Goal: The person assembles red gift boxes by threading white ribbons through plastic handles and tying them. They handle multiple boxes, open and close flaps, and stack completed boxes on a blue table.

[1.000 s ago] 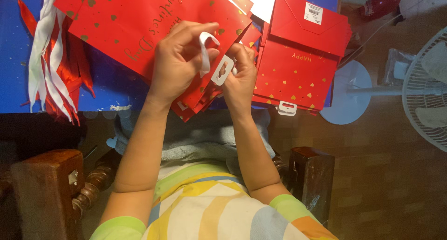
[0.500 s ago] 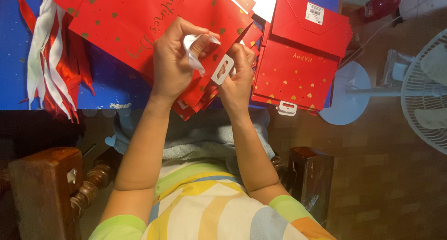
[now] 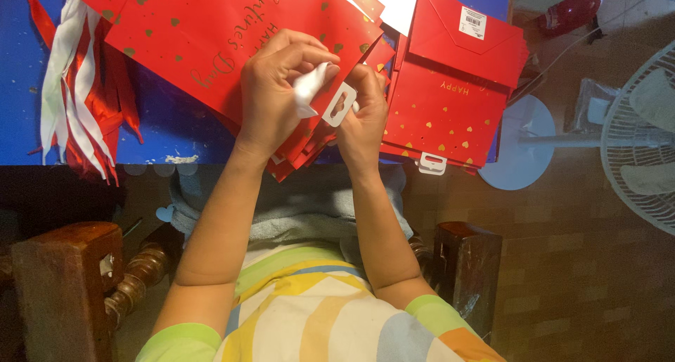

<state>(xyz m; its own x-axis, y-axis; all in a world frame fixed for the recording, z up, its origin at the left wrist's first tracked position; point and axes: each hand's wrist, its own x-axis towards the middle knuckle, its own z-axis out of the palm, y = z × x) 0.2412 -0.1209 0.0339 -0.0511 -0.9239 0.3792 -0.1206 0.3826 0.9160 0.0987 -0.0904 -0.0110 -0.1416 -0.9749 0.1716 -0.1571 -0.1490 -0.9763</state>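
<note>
At the counter's (image 3: 169, 133) near edge, the left hand (image 3: 271, 98) pinches a white strip (image 3: 307, 91) — the right hand (image 3: 362, 116) grips the red bags' (image 3: 211, 31) white hang tab (image 3: 339, 103), hands close together.

The large red gift bag (image 3: 211, 35) is cut off by the top edge, its upper part lost. Beneath the left hand (image 3: 271, 98), much of the white strip (image 3: 308, 88) is covered, and its full shape cannot be told. The right hand (image 3: 362, 119), just beside the bag, hides the stacked edges below the white hang tab (image 3: 339, 103). The fan (image 3: 643, 133) is clipped by the right edge.
</note>
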